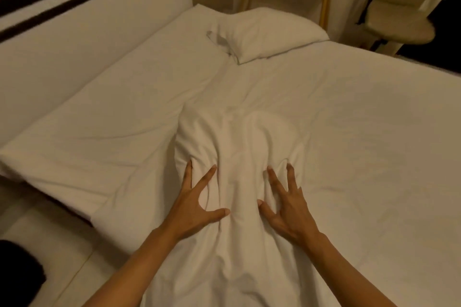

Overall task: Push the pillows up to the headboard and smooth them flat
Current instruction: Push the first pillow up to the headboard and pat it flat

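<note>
A pillow lies on the bed near its near edge, about midway along it. The left hand rests on the pillow's near left part and the right hand on its near right part, the two apart with a ridge of pillow between them. A second pillow lies at the far edge of the bed, well apart from the first. The headboard runs along the bed's left edge. A chair stands beyond the far right corner.
</note>
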